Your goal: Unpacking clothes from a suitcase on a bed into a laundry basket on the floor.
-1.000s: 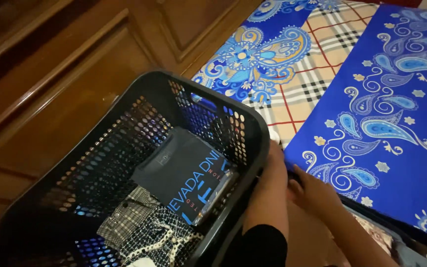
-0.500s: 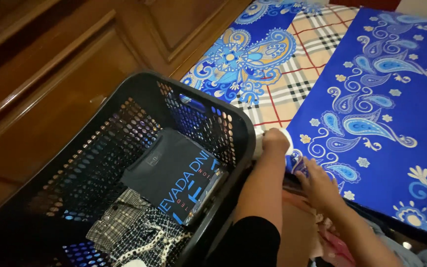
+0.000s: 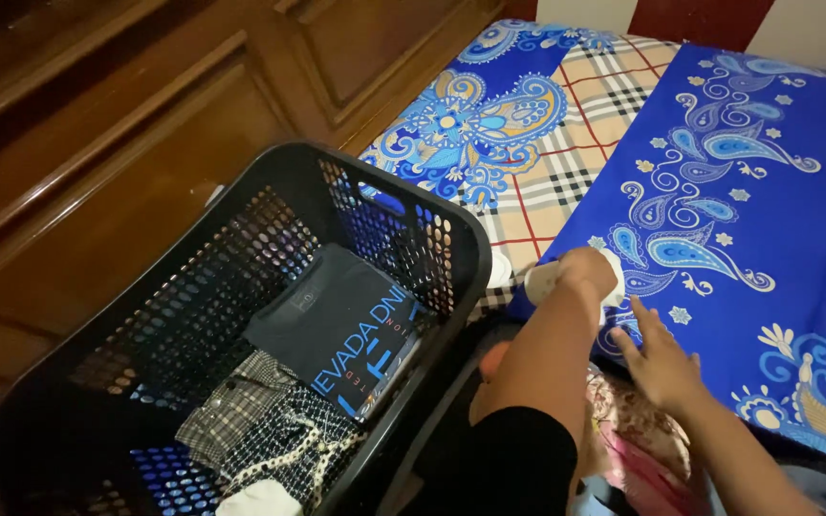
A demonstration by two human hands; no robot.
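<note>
Left hand (image 3: 590, 270) is closed around a small white object (image 3: 539, 282), which sticks out from the fist toward the basket; what kind of thing it is cannot be told. It sits at the near edge of the blue paisley cloth (image 3: 757, 191), just over the bed's edge. Right hand (image 3: 660, 358) lies open, fingers spread and flat, touching the edge of that same cloth just beside the left fist and gripping nothing.

Under the paisley cloth lies a checked sheet (image 3: 580, 124) in beige, red and black, with a blue floral panel at its far end. Left of the hands stands a black perforated laundry basket (image 3: 470, 248), its rim close to the left forearm. Inside it a folded dark shirt (image 3: 336, 320) lies flat, with blue and white printed lettering along its near edge. Below that sit a grey checked garment (image 3: 231, 411) and a black-and-white patterned one. Dark wooden panelling (image 3: 126, 124) fills the left side. Pink floral fabric (image 3: 623, 420) shows beneath the arms.
</note>
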